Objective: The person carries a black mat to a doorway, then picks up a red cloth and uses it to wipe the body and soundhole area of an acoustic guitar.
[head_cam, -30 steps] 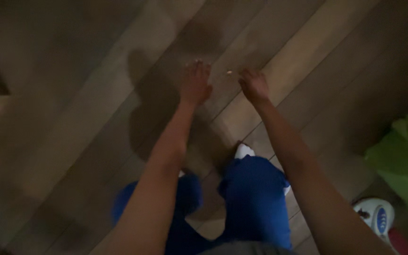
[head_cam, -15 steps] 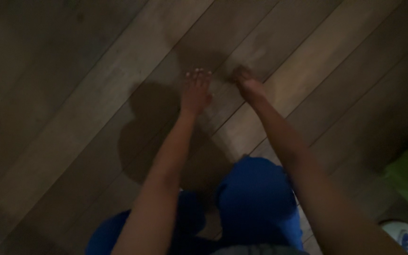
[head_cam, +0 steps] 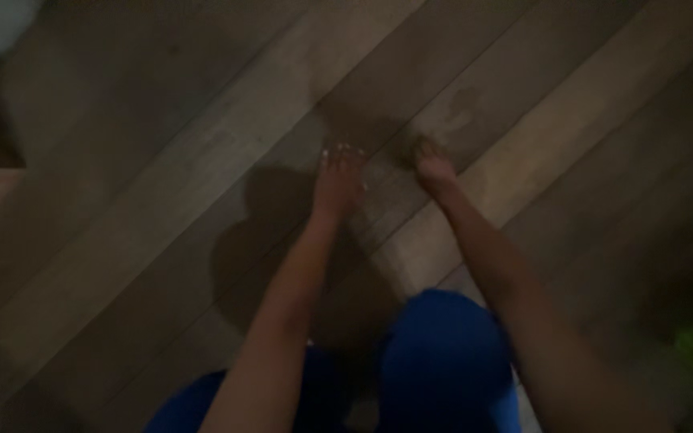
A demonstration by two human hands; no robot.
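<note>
Both hands down at the wood floor (head_cam: 162, 232), pretty dim

Left hand (head_cam: 338, 180) flat, fingers spread, holding nothing. Right hand (head_cam: 433, 167), at its 3 o'clock, is bunched; can't tell its grip. Planks look stiff and smooth, nothing to grab.

Your forearms were bare, no sleeves, watch or rings visible in the dim light. Your left hand (head_cam: 338, 180) showed pale-painted fingernails. Toward six o'clock, your legs wore bright blue trousers (head_cam: 447, 361).
</note>
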